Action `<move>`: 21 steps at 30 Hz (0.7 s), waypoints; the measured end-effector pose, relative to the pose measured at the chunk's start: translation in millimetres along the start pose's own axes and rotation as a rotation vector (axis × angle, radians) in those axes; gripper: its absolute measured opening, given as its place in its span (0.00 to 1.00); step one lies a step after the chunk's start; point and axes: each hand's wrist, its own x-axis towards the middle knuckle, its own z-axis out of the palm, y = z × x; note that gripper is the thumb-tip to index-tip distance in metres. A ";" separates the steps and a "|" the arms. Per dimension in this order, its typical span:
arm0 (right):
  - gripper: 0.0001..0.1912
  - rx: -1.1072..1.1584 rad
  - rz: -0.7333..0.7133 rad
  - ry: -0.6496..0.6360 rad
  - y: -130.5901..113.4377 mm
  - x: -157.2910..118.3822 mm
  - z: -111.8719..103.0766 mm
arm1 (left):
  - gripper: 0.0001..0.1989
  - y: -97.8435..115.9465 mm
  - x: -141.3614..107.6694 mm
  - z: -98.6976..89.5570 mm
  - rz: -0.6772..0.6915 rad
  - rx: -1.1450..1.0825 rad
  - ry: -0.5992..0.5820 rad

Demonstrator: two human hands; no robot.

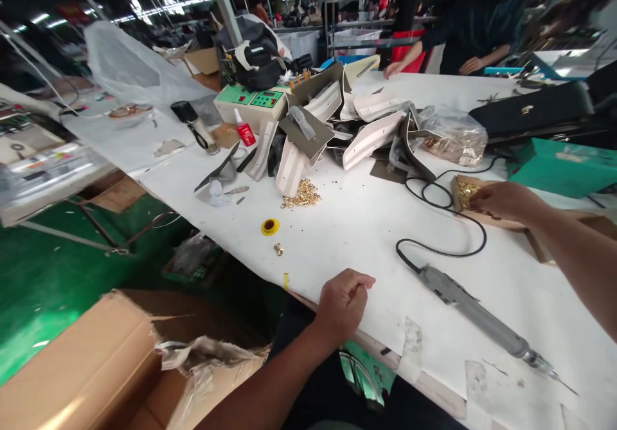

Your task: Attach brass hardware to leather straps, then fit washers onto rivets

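Observation:
My left hand (342,301) rests at the table's near edge, its fingers curled closed; anything inside them is hidden. At the right, my right hand (506,202) reaches into a small cardboard box (501,222) of gold metal fittings (466,192). Its fingers are bent down among the pieces and closed on some, with the tips partly hidden. Between my hands lies a grey electric screwdriver (475,314), its bit pointing to the near right. A pile of gold rings (304,193) sits further off, with a few loose gold pieces (278,249) beside a yellow-rimmed spool (270,226).
Behind the ring pile are heaped grey and cream bag panels (373,137). A red glue bottle (245,132) stands near a green-faced machine (255,100). A black cord (446,250) loops across the white table (347,231). Another person (475,38) stands across it. An open carton (87,366) is below left.

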 end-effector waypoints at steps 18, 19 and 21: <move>0.10 0.141 0.014 -0.141 38.4 -120.0 -48.5 | 0.12 -12.6 3.4 8.3 0.041 0.208 -0.026; 0.09 0.149 0.004 -0.180 42.8 -136.3 -47.2 | 0.12 -13.3 3.4 8.5 0.044 0.215 -0.030; 0.07 0.151 0.000 -0.229 50.7 -164.2 -45.2 | 0.12 -15.0 3.6 8.6 0.054 0.234 -0.042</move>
